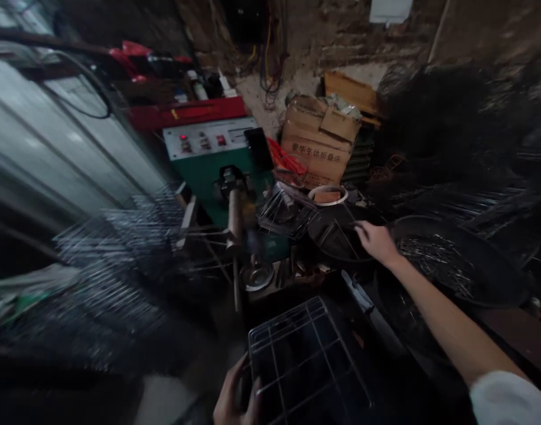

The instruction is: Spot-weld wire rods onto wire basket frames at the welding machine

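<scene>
At the bottom of the view my left hand [237, 394] grips the left side of a rectangular wire rack [317, 360], a grid of thin metal rods with rounded corners. The rack is tilted in front of me. Further off to the right, my right hand [377, 241] is over the edge of a dark round pan [321, 242] that has a few thin straight wires in it. Its thumb and fingers are pinched together at what looks like the end of a thin metal wire [349, 222].
A green machine [195, 177] with a light control panel and a protruding metal arm [234, 221] stands ahead. Right of my forearm, a wide dark basin [496, 277] holds many short metal pieces. Stacked wire racks [106, 271] fill the left. A cardboard box [315, 141] leans behind.
</scene>
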`<state>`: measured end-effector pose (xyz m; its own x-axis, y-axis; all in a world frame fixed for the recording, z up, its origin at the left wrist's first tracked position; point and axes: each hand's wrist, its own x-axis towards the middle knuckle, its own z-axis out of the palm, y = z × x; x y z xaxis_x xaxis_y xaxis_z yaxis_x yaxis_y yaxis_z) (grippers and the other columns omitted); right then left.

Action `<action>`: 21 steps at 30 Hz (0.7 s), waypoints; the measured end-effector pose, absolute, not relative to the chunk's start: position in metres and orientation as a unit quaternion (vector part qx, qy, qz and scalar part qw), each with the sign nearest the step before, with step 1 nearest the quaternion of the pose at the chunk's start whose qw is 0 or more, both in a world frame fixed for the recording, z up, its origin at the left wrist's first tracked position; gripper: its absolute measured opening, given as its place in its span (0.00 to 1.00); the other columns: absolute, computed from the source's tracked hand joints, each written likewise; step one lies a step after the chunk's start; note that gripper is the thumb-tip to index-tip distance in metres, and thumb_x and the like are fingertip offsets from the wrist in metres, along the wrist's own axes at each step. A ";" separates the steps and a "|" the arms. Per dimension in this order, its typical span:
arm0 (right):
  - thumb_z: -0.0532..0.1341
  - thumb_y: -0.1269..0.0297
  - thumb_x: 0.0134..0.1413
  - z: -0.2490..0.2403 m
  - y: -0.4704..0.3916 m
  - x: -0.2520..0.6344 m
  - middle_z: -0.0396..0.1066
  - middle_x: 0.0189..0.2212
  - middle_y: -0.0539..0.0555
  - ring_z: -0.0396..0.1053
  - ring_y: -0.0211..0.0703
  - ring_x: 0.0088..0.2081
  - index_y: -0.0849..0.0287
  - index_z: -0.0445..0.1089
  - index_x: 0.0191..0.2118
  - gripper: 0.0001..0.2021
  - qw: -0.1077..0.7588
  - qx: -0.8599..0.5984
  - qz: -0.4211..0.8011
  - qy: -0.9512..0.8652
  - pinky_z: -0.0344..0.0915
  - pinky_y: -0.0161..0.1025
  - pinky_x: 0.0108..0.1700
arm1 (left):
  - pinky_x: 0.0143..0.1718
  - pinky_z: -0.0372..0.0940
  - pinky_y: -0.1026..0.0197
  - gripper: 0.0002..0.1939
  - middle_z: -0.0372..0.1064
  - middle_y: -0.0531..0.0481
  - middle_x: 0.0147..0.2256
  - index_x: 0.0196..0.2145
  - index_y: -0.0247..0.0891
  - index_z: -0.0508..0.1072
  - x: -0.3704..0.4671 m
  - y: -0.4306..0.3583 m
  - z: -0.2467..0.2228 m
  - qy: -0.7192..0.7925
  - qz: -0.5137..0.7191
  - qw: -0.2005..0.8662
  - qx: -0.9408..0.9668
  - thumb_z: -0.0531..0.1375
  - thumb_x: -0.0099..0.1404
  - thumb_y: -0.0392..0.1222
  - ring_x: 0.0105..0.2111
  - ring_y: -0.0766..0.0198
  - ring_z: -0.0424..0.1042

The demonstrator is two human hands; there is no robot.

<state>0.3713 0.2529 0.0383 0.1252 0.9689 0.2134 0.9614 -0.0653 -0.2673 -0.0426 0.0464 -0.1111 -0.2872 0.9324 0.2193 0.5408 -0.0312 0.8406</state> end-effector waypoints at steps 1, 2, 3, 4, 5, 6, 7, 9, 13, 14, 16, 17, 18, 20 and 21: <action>0.49 0.62 0.72 0.055 0.229 0.368 0.73 0.49 0.60 0.73 0.46 0.45 0.58 0.63 0.63 0.19 0.210 -0.704 0.000 -0.678 0.67 0.40 0.46 | 0.50 0.72 0.48 0.21 0.77 0.48 0.45 0.47 0.46 0.76 -0.042 0.050 -0.109 0.653 0.447 0.212 0.573 0.63 0.57 0.55 0.47 0.47 0.76; 0.54 0.61 0.69 0.072 0.204 0.365 0.74 0.45 0.59 0.73 0.46 0.40 0.57 0.65 0.62 0.19 0.313 -0.657 -0.018 -0.686 0.68 0.41 0.42 | 0.50 0.72 0.48 0.19 0.77 0.47 0.44 0.45 0.44 0.77 -0.042 0.053 -0.106 0.649 0.447 0.202 0.582 0.62 0.58 0.54 0.46 0.48 0.77; 0.57 0.58 0.67 0.088 0.180 0.361 0.75 0.40 0.57 0.72 0.45 0.34 0.55 0.68 0.60 0.19 0.409 -0.611 -0.024 -0.677 0.68 0.41 0.37 | 0.50 0.72 0.49 0.19 0.77 0.46 0.44 0.45 0.43 0.77 -0.042 0.057 -0.102 0.641 0.438 0.203 0.597 0.61 0.59 0.53 0.46 0.48 0.76; 0.59 0.56 0.65 0.102 0.158 0.358 0.74 0.35 0.55 0.69 0.43 0.29 0.53 0.70 0.59 0.19 0.484 -0.578 -0.009 -0.656 0.66 0.40 0.32 | 0.51 0.71 0.49 0.19 0.77 0.45 0.44 0.46 0.42 0.77 -0.042 0.059 -0.099 0.634 0.433 0.201 0.608 0.61 0.59 0.52 0.46 0.49 0.76; 0.61 0.55 0.64 0.113 0.139 0.355 0.70 0.29 0.53 0.64 0.40 0.23 0.51 0.70 0.59 0.20 0.541 -0.561 0.033 -0.626 0.62 0.38 0.25 | 0.52 0.70 0.49 0.19 0.76 0.44 0.45 0.47 0.41 0.77 -0.043 0.061 -0.096 0.626 0.426 0.208 0.619 0.61 0.60 0.51 0.47 0.50 0.75; 0.62 0.53 0.64 0.119 0.123 0.351 0.66 0.25 0.51 0.59 0.38 0.19 0.50 0.71 0.59 0.20 0.587 -0.563 0.070 -0.577 0.58 0.37 0.20 | 0.52 0.70 0.50 0.20 0.76 0.44 0.46 0.48 0.41 0.77 -0.045 0.061 -0.093 0.618 0.418 0.221 0.627 0.61 0.61 0.51 0.48 0.51 0.75; 0.63 0.52 0.62 0.119 0.111 0.345 0.64 0.23 0.50 0.56 0.37 0.17 0.50 0.72 0.58 0.21 0.614 -0.568 0.113 -0.536 0.53 0.35 0.16 | 0.52 0.69 0.50 0.19 0.75 0.44 0.47 0.48 0.41 0.77 -0.046 0.060 -0.090 0.614 0.415 0.238 0.628 0.61 0.61 0.50 0.48 0.51 0.74; 0.65 0.50 0.59 0.097 0.096 0.331 0.60 0.19 0.47 0.52 0.35 0.14 0.50 0.71 0.59 0.24 0.614 -0.581 0.240 -0.478 0.45 0.31 0.11 | 0.54 0.67 0.51 0.19 0.74 0.43 0.48 0.48 0.41 0.78 -0.047 0.055 -0.086 0.616 0.430 0.285 0.596 0.60 0.63 0.52 0.50 0.50 0.73; 0.65 0.44 0.55 -0.001 0.091 0.294 0.56 0.14 0.43 0.53 0.34 0.12 0.56 0.70 0.59 0.30 0.493 -0.550 0.475 -0.480 0.49 0.29 0.11 | 0.57 0.64 0.48 0.28 0.75 0.42 0.49 0.54 0.36 0.74 -0.038 0.038 -0.081 0.586 0.525 0.427 0.446 0.53 0.68 0.58 0.53 0.48 0.72; 0.64 0.43 0.55 -0.026 0.090 0.286 0.62 0.16 0.46 0.61 0.38 0.16 0.57 0.71 0.57 0.30 0.469 -0.544 0.485 -0.499 0.60 0.32 0.15 | 0.58 0.63 0.48 0.30 0.75 0.41 0.51 0.56 0.35 0.73 -0.034 0.034 -0.080 0.570 0.542 0.453 0.418 0.51 0.68 0.59 0.53 0.48 0.71; 0.63 0.41 0.55 -0.066 0.086 0.275 0.75 0.28 0.55 0.75 0.49 0.33 0.58 0.74 0.54 0.29 0.460 -0.530 0.473 -0.532 0.75 0.42 0.34 | 0.60 0.61 0.48 0.31 0.72 0.41 0.55 0.59 0.35 0.70 -0.027 0.027 -0.078 0.563 0.555 0.474 0.387 0.52 0.68 0.60 0.56 0.48 0.69; 0.62 0.42 0.57 -0.078 0.083 0.272 0.78 0.37 0.59 0.76 0.54 0.42 0.58 0.74 0.55 0.28 0.454 -0.530 0.461 -0.548 0.74 0.47 0.45 | 0.62 0.60 0.48 0.31 0.70 0.42 0.57 0.60 0.36 0.69 -0.024 0.024 -0.076 0.573 0.556 0.468 0.379 0.54 0.67 0.60 0.59 0.48 0.67; 0.60 0.43 0.58 -0.085 0.080 0.271 0.77 0.45 0.60 0.73 0.56 0.50 0.57 0.73 0.55 0.28 0.447 -0.531 0.448 -0.564 0.71 0.50 0.53 | 0.63 0.59 0.49 0.31 0.68 0.42 0.59 0.60 0.37 0.68 -0.023 0.022 -0.075 0.586 0.554 0.457 0.374 0.56 0.67 0.59 0.60 0.49 0.65; 0.58 0.45 0.62 -0.087 0.073 0.273 0.72 0.54 0.59 0.68 0.56 0.57 0.56 0.71 0.58 0.26 0.423 -0.535 0.427 -0.593 0.63 0.53 0.61 | 0.64 0.57 0.50 0.32 0.66 0.43 0.61 0.61 0.37 0.67 -0.021 0.018 -0.072 0.611 0.545 0.436 0.373 0.59 0.66 0.57 0.62 0.50 0.63; 0.57 0.46 0.63 -0.084 0.070 0.276 0.71 0.55 0.59 0.67 0.56 0.58 0.56 0.70 0.59 0.26 0.413 -0.536 0.418 -0.606 0.61 0.54 0.62 | 0.65 0.56 0.50 0.31 0.66 0.44 0.61 0.61 0.37 0.67 -0.021 0.017 -0.071 0.617 0.541 0.428 0.379 0.59 0.66 0.56 0.62 0.50 0.63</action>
